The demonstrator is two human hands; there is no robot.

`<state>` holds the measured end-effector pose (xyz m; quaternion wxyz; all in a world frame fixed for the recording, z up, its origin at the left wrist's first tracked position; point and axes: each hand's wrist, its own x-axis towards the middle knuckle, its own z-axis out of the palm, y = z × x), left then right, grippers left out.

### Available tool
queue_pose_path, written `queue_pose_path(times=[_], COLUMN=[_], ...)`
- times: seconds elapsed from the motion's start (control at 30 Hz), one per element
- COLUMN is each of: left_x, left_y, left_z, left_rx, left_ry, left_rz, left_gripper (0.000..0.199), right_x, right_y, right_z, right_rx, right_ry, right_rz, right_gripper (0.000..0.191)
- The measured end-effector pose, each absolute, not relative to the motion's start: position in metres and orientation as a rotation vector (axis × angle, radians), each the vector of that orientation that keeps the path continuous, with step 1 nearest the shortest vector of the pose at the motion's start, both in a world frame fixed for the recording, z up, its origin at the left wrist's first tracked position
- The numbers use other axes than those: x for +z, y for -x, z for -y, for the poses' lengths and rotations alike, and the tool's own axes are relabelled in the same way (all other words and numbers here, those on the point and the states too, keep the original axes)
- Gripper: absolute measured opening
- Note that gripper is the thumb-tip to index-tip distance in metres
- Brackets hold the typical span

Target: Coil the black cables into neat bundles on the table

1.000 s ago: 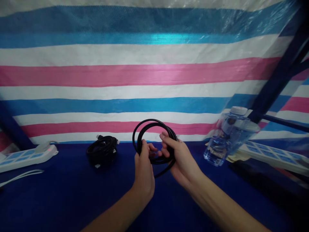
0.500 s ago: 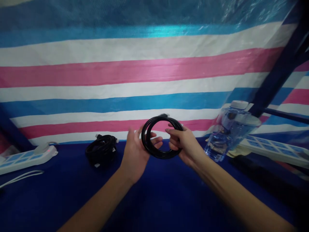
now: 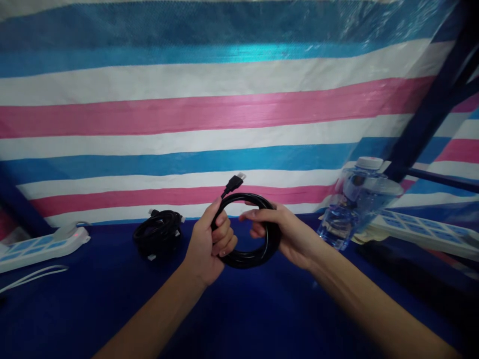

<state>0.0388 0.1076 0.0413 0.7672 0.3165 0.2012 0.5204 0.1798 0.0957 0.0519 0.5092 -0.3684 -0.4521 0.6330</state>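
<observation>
Black cable coil (image 3: 247, 260) at centre of the frame, a ring of several turns, held up in front of the worktop (image 3: 239, 319), its opening facing the camera. Left hand (image 3: 204, 244) on the ring's left side: fingers (image 3: 224, 237) curled well closed round the bundled turns, thumb pointing upward along them. A plug (image 3: 233, 183) with a pale metal tip stands out just above that thumb, tilted toward the upper right. Right hand (image 3: 290, 229) on the ring's right side, looser: the bundle passes inside the grasp, fingers partly curled, tips reaching into the opening; how hard they press, cannot tell. Other end of the cable not made out. To the left, lower down, a second black cable bundle (image 3: 157, 234) lies on the worktop, pale connector ends poking out; neither hand touches it. Clear bottles (image 3: 339, 219) at right of centre, near the right hand but apart from it. Handling notes, by judgement: left side seems the better anchor, so keep that grip firm enough to pin the plug's cable against the turns. Let the right fingers even out the loops by feel, without pulling the ring oval. Loops of one size should sit flat; a slack turn could spring out if both hands ease together. Best leave the plug's neck unbent and the metal tip free of the loops.
</observation>
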Motion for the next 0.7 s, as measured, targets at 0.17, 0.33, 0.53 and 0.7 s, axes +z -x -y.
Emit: queue_pose_path(times=[0.17, 0.33, 0.53, 0.7], left_x=[0.046, 0.047, 0.052, 0.046], left_y=[-0.037, -0.026, -0.028, -0.036], left_z=[-0.108, -0.106, -0.098, -0.098], left_rx=[1.257, 0.945, 0.902, 1.414], left_ry=[-0.690, -0.819, -1.007, -1.473], left_rz=[-0.431, -0.204, -0.309, -0.747], left_gripper=[0.038, 0.031, 0.031, 0.018], right_x=[0.051, 0.056, 0.060, 0.063], right_y=[-0.169, -0.178, -0.190, -0.185], right_z=[-0.090, -0.089, -0.088, -0.085], right_rx=[1.539, 1.633, 1.688, 1.569], right_ry=[0.813, 0.816, 0.798, 0.732], right_rz=[0.953, 1.036, 1.143, 1.144], right_gripper=[0.014, 0.010, 0.011, 0.016])
